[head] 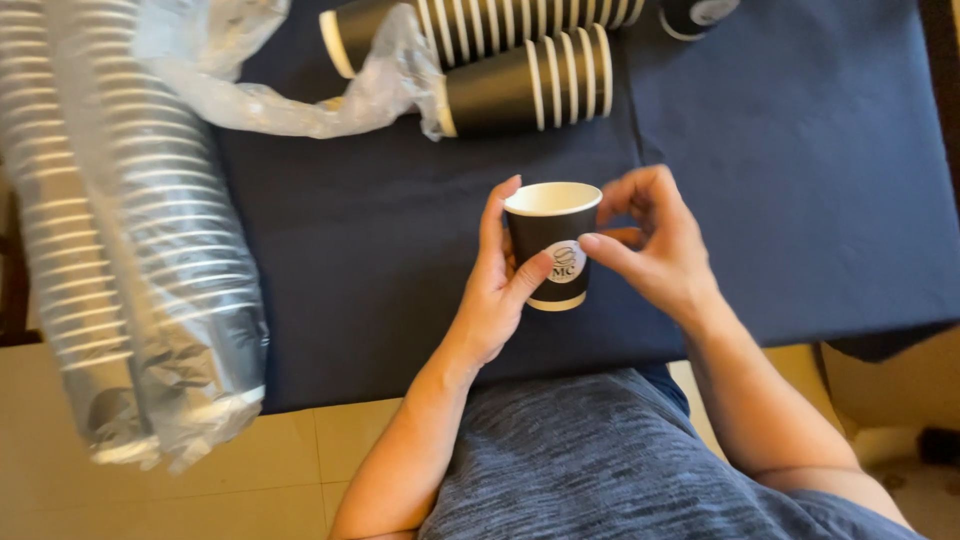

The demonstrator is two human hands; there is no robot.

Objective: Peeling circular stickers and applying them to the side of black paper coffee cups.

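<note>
A small black paper cup (550, 228) with a white rim and a round white sticker on its side is held upright above a dark blue tablecloth (380, 240). My left hand (495, 285) grips the cup from the left, its thumb pressing beside the sticker. My right hand (655, 240) touches the cup's right side with thumb and fingertips near the sticker.
Stacks of black cups with white rims (520, 85) lie on their sides at the top of the table, partly in a torn clear plastic sleeve (300, 100). Two long plastic-wrapped stacks of cups (120, 250) lie along the left edge. Beige floor tiles show below.
</note>
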